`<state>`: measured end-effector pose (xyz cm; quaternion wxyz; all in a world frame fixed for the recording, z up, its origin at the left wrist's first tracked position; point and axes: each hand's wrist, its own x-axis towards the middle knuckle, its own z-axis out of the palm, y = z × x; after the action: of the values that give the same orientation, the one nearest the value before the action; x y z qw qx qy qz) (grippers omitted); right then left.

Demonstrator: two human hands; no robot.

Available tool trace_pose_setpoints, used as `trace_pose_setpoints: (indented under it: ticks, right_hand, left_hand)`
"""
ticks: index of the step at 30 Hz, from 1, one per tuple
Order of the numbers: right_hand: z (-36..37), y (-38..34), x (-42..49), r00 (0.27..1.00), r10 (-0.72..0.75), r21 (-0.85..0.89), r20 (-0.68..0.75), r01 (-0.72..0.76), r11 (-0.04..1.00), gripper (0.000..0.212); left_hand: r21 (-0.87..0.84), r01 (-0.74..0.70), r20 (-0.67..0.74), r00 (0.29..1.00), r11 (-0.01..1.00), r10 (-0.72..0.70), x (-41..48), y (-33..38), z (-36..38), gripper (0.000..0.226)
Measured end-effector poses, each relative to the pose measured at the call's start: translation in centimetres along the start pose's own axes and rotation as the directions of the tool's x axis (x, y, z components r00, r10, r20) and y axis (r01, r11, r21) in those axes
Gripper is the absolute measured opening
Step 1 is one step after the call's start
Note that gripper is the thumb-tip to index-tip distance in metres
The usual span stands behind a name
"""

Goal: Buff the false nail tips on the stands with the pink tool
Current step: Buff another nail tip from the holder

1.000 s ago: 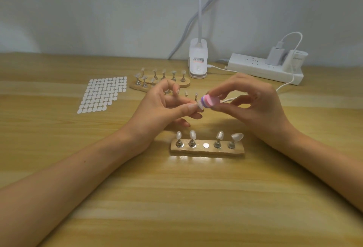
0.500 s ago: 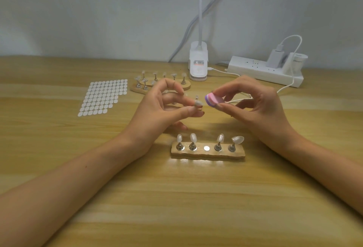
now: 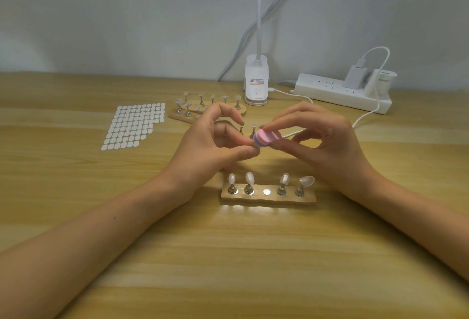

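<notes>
My right hand [image 3: 319, 141] pinches the pink and purple buffing block [image 3: 266, 138] between thumb and fingers, above the table's middle. My left hand [image 3: 215, 141] pinches a small nail tip on its pin at thumb and forefinger; the block's end touches it, so the tip is mostly hidden. Below the hands a wooden stand [image 3: 268, 197] carries several pale nail tips on metal pins, with its middle magnet bare. A second wooden stand [image 3: 177, 115] with several nail tips lies behind my left hand.
A sheet of white adhesive dots [image 3: 134, 125] lies at the left. A white clip lamp base [image 3: 256, 85] and a white power strip [image 3: 342, 90] with a charger stand by the wall. A white cable [image 3: 368, 115] runs behind my right hand.
The block and the pinched nail tip drew slightly apart half a second ago and are together again now. Both hands have stayed in roughly the same place.
</notes>
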<state>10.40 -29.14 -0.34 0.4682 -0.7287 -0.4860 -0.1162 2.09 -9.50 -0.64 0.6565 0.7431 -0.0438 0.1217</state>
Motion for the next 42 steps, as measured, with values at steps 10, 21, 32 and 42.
trace_pose_setpoints:
  ticks: [10,21,32,42]
  right_hand:
    - [0.03,-0.23,0.17,0.997,-0.072,-0.009,0.028,0.072,0.997,0.018]
    - [0.00,0.23,0.25,1.000,-0.020,0.065,0.004,0.019,0.998,0.020]
    - [0.09,0.55,0.36,0.996,-0.082,0.034,0.040,0.080,0.996,0.021]
    - [-0.05,0.58,0.42,1.000,-0.020,0.086,0.008,0.019,0.996,0.022]
  left_hand:
    - [0.053,-0.009,-0.014,1.000,0.999,0.010,-0.08,-0.07,0.12,0.045]
    - [0.048,-0.005,-0.027,1.000,0.999,0.007,-0.11,0.00,0.20,0.047]
    - [0.068,-0.012,-0.013,1.000,0.998,0.013,-0.20,0.04,0.20,0.049]
    - [0.058,-0.016,0.006,1.000,0.998,0.015,-0.12,-0.06,0.10,0.045]
